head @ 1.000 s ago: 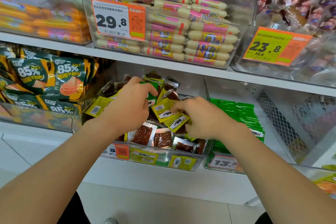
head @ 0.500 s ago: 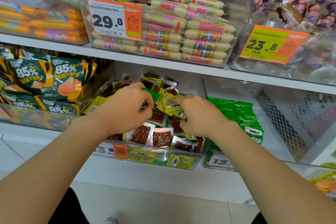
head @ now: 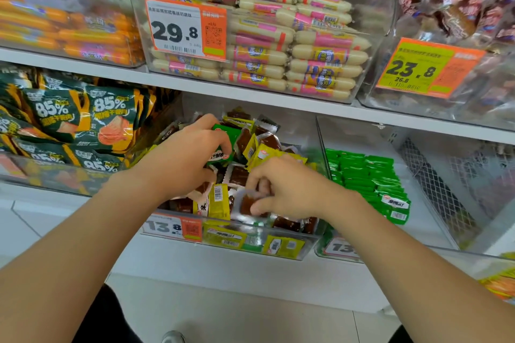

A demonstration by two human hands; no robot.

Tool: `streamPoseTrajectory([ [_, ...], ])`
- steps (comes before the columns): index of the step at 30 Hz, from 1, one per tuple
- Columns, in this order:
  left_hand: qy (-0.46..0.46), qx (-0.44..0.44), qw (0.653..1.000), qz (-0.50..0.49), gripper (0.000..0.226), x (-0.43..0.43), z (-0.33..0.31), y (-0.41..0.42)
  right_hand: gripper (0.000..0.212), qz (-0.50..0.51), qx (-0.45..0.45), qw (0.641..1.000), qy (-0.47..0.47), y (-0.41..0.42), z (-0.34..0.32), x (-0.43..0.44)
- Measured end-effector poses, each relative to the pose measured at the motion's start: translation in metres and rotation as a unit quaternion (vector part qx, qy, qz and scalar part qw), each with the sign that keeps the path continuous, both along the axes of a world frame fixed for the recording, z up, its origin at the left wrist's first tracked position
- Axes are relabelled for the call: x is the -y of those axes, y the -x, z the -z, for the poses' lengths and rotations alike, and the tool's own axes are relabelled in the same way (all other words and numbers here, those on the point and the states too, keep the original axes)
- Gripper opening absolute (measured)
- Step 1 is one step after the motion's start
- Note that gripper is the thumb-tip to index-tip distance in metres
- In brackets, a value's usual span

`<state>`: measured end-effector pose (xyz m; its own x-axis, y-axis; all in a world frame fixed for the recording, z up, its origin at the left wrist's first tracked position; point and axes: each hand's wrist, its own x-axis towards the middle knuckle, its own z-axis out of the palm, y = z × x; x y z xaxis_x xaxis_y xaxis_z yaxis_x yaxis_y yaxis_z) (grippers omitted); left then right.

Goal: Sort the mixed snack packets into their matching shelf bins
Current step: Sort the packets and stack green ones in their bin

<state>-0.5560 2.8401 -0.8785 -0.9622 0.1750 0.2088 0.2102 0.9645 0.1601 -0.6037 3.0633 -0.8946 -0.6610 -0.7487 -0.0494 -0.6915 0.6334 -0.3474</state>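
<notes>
The left hand curls round a green packet and the right hand pinches a brown packet in the mixed bin, where lots are left to sort, with the green bin at 3 o'clock.

Bright, even light; edges curved and blurred.

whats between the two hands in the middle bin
Head view: no bare stretch. Between the left hand, gripping a green packet, and the right hand, pinching a clear-wrapped packet, lie a brown packet and a yellow packet.
</notes>
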Motion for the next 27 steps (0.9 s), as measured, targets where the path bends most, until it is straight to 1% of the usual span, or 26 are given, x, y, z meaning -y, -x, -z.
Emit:
streamPoseTrajectory([
  [2, -0.031, -0.006, 0.999, 0.015, 0.041, 0.002, 0.001, -0.001, 0.013, 0.035, -0.033, 0.996, 0.077, 0.004, -0.012, -0.007],
  [3, -0.048, -0.007, 0.998, 0.028, 0.035, 0.001, 0.002, -0.002, 0.013, 0.056, -0.057, 0.99, 0.112, 0.005, -0.017, -0.012],
  [4, -0.06, -0.011, 0.997, 0.041, 0.027, 0.0, 0.003, -0.003, 0.025, 0.081, -0.083, 0.984, 0.134, 0.007, -0.019, -0.016],
  [5, -0.072, -0.016, 0.996, 0.05, 0.019, -0.001, 0.003, -0.004, 0.04, 0.107, -0.106, 0.98, 0.134, 0.008, -0.018, -0.019],
  [6, -0.082, -0.021, 0.995, 0.056, 0.018, -0.002, 0.004, -0.004, 0.051, 0.129, -0.13, 0.977, 0.106, 0.009, -0.015, -0.02],
  [7, -0.092, -0.023, 0.994, 0.055, 0.025, -0.003, 0.005, -0.003, 0.057, 0.145, -0.163, 0.974, 0.057, 0.009, -0.011, -0.02],
  [8, -0.101, -0.025, 0.993, 0.053, 0.033, -0.004, 0.005, -0.003, 0.059, 0.155, -0.207, 0.966, 0.003, 0.01, -0.006, -0.018],
  [9, -0.109, -0.027, 0.992, 0.052, 0.039, -0.006, 0.005, -0.003, 0.058, 0.156, -0.25, 0.955, -0.033, 0.011, -0.004, -0.016],
  [10, -0.115, -0.033, 0.992, 0.05, 0.045, -0.006, 0.005, -0.002, 0.054, 0.146, -0.282, 0.947, -0.047, 0.01, -0.003, -0.012],
  [11, -0.119, -0.039, 0.991, 0.043, 0.048, -0.006, 0.006, -0.003, 0.048, 0.12, -0.295, 0.947, -0.043, 0.01, -0.004, -0.007],
  [12, -0.125, -0.047, 0.991, 0.032, 0.047, -0.006, 0.007, -0.002, 0.042, 0.076, -0.278, 0.957, -0.031, 0.009, -0.006, -0.002],
  [13, -0.129, -0.056, 0.99, 0.02, 0.045, -0.005, 0.007, -0.002, 0.038, 0.025, -0.238, 0.971, -0.018, 0.008, -0.006, 0.001],
  [14, -0.132, -0.067, 0.989, 0.009, 0.041, -0.005, 0.007, -0.002, 0.038, -0.018, -0.187, 0.982, -0.018, 0.005, -0.005, 0.004],
  [15, -0.136, -0.075, 0.988, -0.001, 0.037, -0.004, 0.007, -0.002, 0.042, -0.048, -0.144, 0.988, -0.033, 0.003, -0.003, 0.006],
  [16, -0.139, -0.082, 0.987, -0.009, 0.034, -0.004, 0.007, -0.003, 0.054, -0.06, -0.114, 0.99, -0.057, 0.002, -0.001, 0.006],
  [17, -0.141, -0.085, 0.986, -0.015, 0.032, -0.004, 0.007, -0.003, 0.071, -0.063, -0.106, 0.989, -0.077, 0.004, 0.002, 0.005],
  [19, -0.147, -0.092, 0.985, -0.023, 0.03, -0.005, 0.007, -0.003, 0.102, -0.059, -0.149, 0.981, -0.108, 0.008, 0.007, 0.005],
  [20, -0.151, -0.096, 0.983, -0.028, 0.03, -0.005, 0.008, -0.003, 0.111, -0.059, -0.174, 0.976, -0.119, 0.009, 0.009, 0.007],
  [21, -0.156, -0.1, 0.982, -0.033, 0.03, -0.005, 0.008, -0.003, 0.116, -0.062, -0.191, 0.971, -0.127, 0.01, 0.012, 0.01],
  [23, -0.16, -0.102, 0.981, -0.041, 0.029, -0.004, 0.008, -0.003, 0.113, -0.087, -0.207, 0.965, -0.133, 0.009, 0.018, 0.015],
  [27, -0.166, -0.089, 0.98, -0.058, 0.027, -0.003, 0.006, -0.004, 0.084, -0.122, -0.19, 0.97, -0.089, 0.013, 0.015, 0.016],
])
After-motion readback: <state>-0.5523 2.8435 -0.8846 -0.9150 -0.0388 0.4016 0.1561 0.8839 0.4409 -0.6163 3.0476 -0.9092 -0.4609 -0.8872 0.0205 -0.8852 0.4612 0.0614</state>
